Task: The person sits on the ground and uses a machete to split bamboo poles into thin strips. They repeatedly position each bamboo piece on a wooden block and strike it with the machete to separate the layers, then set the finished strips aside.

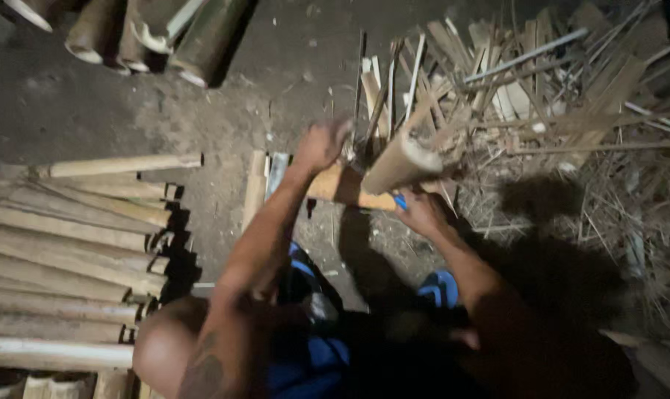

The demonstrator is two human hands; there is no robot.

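Note:
My left hand is closed on the top of a thin upright bamboo strip or blade beside a short bamboo section; motion blur hides exactly what it grips. My right hand grips something with a blue handle just under that bamboo section. The section leans over an orange-brown wooden block on the dirt floor. My knees and blue shorts fill the bottom middle.
Long split bamboo poles lie stacked at left. Cut bamboo tubes rest at top left. A heap of thin bamboo slats and shavings covers the right. A blue sandal is on my foot.

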